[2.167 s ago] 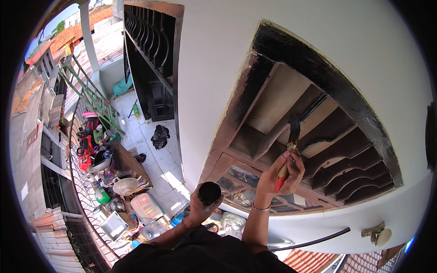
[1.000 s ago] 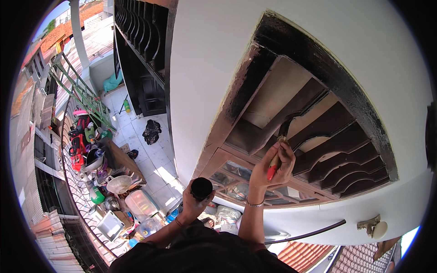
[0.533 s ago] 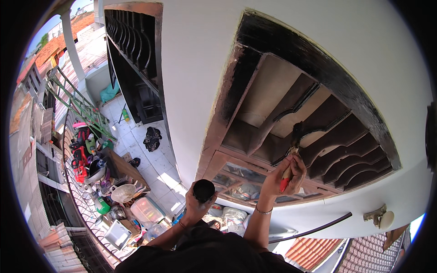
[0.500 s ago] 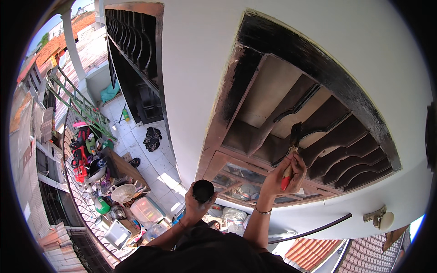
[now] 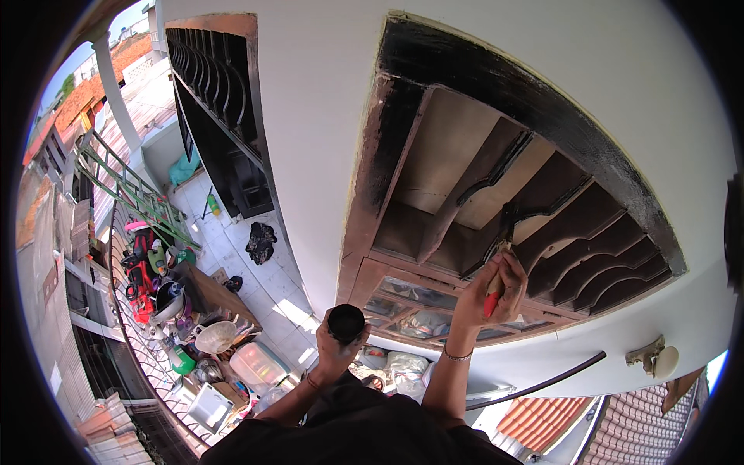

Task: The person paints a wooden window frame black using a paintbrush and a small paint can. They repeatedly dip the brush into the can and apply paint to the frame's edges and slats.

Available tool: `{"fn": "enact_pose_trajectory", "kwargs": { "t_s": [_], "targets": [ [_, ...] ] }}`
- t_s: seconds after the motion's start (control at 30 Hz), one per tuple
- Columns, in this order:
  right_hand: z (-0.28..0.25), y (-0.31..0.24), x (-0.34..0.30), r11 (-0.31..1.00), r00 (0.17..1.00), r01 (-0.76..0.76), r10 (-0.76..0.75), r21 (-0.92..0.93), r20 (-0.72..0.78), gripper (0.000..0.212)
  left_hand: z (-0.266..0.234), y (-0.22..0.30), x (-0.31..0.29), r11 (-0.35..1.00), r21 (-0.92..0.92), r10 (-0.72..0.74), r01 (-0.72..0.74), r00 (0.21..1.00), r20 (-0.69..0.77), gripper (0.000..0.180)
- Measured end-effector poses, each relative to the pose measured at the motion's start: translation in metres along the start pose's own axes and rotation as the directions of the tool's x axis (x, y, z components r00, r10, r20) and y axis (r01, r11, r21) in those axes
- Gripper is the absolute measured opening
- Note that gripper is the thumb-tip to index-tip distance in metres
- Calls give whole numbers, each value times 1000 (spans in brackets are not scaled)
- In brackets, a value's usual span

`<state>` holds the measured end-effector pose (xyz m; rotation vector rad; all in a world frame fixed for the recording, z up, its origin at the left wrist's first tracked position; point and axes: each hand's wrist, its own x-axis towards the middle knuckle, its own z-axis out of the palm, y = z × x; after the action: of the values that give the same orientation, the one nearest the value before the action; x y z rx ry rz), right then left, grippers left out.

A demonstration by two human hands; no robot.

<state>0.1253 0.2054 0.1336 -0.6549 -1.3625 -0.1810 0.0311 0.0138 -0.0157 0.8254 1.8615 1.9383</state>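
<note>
Low in the middle, my left hand (image 5: 338, 350) is wrapped round a small cup of black paint (image 5: 346, 324), its opening facing up. My right hand (image 5: 496, 288) grips a paintbrush (image 5: 494, 296) by its red handle, and the dark bristles point up against the slats. Those wavy wooden slats (image 5: 490, 178) fill the upper part of a brown window frame (image 5: 358, 256) set in a white wall. Black paint coats much of the frame's top edge (image 5: 504, 74) and the edges of some slats; lower parts are bare brown.
To the left stands a dark door (image 5: 246, 178) beside a white tiled floor. A green ladder (image 5: 136, 190) leans by the railing. Toys, a clear plastic box (image 5: 260, 364) and other clutter lie below left; a black plastic bag (image 5: 261, 242) rests on the tiles. A lamp (image 5: 663, 362) juts from the wall.
My right hand and the paintbrush have shifted slightly, with the bristles now closer to the slat edge. The view has turned a little; my left hand still holds the cup.
</note>
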Motion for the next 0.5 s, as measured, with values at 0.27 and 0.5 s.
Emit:
{"fn": "enact_pose_trajectory", "kwargs": {
  "t_s": [0.27,0.5],
  "targets": [
    [27,-46,-26,962,968,40,-104,270,229,20,5,-8,2,996,-52,-71,72,997,32,40],
    [4,-5,-12,984,985,-22,-9,178,172,19,3,-7,5,997,-43,-57,58,998,27,40]
  ]
}}
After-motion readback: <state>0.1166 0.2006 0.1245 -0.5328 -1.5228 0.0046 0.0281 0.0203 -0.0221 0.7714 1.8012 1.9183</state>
